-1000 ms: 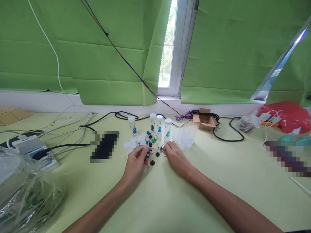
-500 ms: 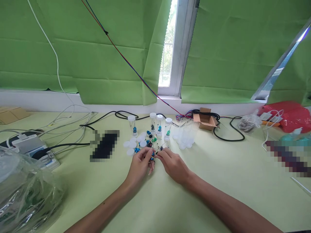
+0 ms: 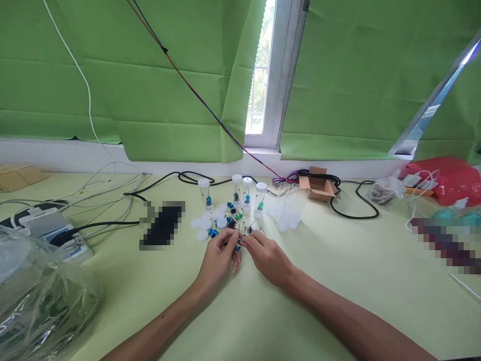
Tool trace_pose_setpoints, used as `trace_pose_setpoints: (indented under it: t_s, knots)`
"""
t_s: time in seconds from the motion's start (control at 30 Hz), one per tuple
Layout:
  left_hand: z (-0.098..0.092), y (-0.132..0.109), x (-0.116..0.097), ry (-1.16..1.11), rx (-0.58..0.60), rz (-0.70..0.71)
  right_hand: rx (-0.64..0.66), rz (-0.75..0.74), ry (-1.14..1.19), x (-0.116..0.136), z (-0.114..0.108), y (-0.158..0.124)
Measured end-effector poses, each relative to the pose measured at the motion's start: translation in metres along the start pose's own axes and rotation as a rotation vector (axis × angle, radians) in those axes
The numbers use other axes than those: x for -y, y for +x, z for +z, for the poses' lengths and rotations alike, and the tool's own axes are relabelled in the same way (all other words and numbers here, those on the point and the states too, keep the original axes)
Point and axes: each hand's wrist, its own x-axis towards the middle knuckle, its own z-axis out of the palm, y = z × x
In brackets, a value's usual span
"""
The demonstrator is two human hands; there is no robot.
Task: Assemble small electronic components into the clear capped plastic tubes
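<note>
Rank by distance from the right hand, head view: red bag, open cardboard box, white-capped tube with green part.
1. White-capped tube: just beyond the right hand.
2. Cardboard box: farther back, to the right.
3. Red bag: far right.

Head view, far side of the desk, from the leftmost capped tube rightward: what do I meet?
Capped tube holding blue, capped tube holding dark, second tube holding blue, tube holding green, clear containers, open cardboard box, crumpled clear bag, red bag.
</note>
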Motion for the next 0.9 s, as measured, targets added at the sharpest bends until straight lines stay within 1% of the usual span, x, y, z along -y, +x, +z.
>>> trace_pose_setpoints:
  t_s: [0.2, 0.4, 0.7, 0.9]
  knots:
    - [0.0003, 0.0006, 0.0012, 0.024, 0.013, 0.023, 0.010, -0.002, -0.006, -0.0013, 0.0012, -0.0010]
    - [-0.0010, 0.0002, 0.0040, 0.103, 0.002, 0.067, 0.015, -0.001, 0.024, 0.0008, 0.0005, -0.0018]
    - [-0.0007, -0.0069, 0.0019, 0.305, -0.036, 0.156, -0.030, -0.051, 0.021, 0.0034, 0.0022, -0.0023]
    - [-0.0019, -0.0080, -0.0002, 0.405, -0.050, 0.208, -0.045, -0.054, 0.014, 0.0055, 0.0006, -0.0026]
